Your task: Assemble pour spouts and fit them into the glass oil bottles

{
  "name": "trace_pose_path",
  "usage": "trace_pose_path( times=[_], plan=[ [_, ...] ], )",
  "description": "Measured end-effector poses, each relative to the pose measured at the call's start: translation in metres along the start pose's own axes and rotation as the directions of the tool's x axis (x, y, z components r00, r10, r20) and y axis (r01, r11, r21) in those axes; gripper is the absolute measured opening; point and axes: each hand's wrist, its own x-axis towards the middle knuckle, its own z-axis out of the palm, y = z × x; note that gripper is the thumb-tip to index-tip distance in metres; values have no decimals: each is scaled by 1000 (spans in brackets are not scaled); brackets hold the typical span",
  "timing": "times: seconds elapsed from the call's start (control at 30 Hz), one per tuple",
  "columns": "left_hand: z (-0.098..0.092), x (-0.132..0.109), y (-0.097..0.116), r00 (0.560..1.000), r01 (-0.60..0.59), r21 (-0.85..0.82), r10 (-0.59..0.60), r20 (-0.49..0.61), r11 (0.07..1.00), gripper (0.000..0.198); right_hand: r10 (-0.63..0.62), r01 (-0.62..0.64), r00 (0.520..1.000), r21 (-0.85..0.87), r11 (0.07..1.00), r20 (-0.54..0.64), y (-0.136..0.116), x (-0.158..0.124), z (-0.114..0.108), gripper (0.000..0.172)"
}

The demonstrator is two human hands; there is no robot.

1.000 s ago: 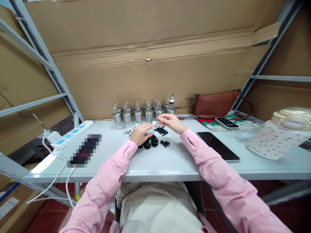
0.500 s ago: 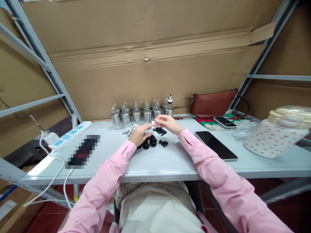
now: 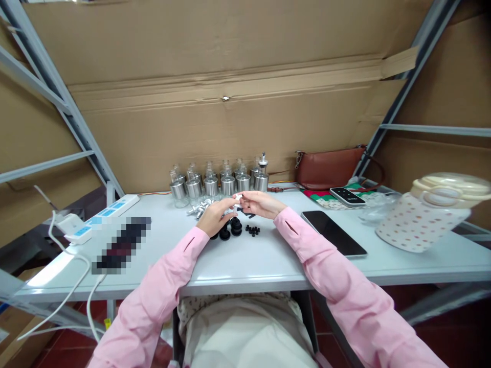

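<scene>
My left hand (image 3: 215, 215) and my right hand (image 3: 261, 203) meet above the middle of the table. Between their fingertips is a small silvery spout part (image 3: 238, 197), pinched from both sides; the fingers partly cover it. Beside my left hand lies a pile of similar silvery spout parts (image 3: 198, 208). Under the hands are black round stoppers (image 3: 236, 227), some hidden by my left hand. Small black caps (image 3: 252, 231) lie to their right. Thin black pieces (image 3: 250, 214) show partly beneath my right hand.
Glass bottles with steel sleeves (image 3: 210, 187) stand in rows at the back; one carries a metal pourer (image 3: 263, 159). To the right are a tablet (image 3: 333, 233), a brown bag (image 3: 330, 171), a remote-like device (image 3: 347, 196) and a dotted jug (image 3: 420, 222). A power strip (image 3: 103, 219) lies left.
The whole view has shifted slightly. My right hand has turned and its fingers now lie closer over the spout part, against the left fingertips.
</scene>
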Motion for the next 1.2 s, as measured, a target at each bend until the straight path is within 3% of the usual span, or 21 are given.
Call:
trace_pose_path(
  times=[0.37,0.63,0.93,1.2],
  plan=[
    [1,1,6,999,-54,59,54,-1,997,26,-69,68,994,14,998,91,4,3,1,20],
    [3,1,5,1000,-4,1,4,-6,1000,32,-24,24,1000,34,999,-19,4,3,10,15],
    [4,2,2,1000,-4,-11,4,8,1000,33,18,-20,999,-43,999,-45,2,2,3,16],
    [3,2,4,1000,-3,-19,3,-24,1000,28,-46,45,998,-32,999,-32,1,1,5,17]
  ],
)
